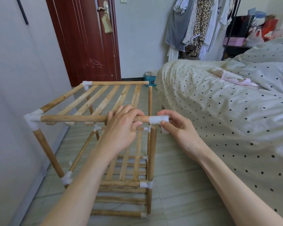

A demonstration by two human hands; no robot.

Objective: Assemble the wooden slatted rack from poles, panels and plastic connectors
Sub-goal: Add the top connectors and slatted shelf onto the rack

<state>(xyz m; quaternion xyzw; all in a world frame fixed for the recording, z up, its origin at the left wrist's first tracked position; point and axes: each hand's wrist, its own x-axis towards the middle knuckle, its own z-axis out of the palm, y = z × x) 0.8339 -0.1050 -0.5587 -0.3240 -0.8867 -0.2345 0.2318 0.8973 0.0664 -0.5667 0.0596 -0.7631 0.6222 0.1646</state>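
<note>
White plastic connector (158, 119) sits on the near top pole's (75, 119) right end, pinched in my right hand (178, 128), left hand (122, 126) wrapped around that pole, rack (104, 101) standing on tiled floor (178, 185) beside the bed (219, 103).

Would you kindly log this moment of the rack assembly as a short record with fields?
left hand: grips the front top pole near its right end
right hand: pinches a white plastic connector at that pole's end
front right upright: top end bare, just below the connector
top slatted panel: in place
back right corner: no connector visible
setting: tiled floor beside a dotted bed
</note>
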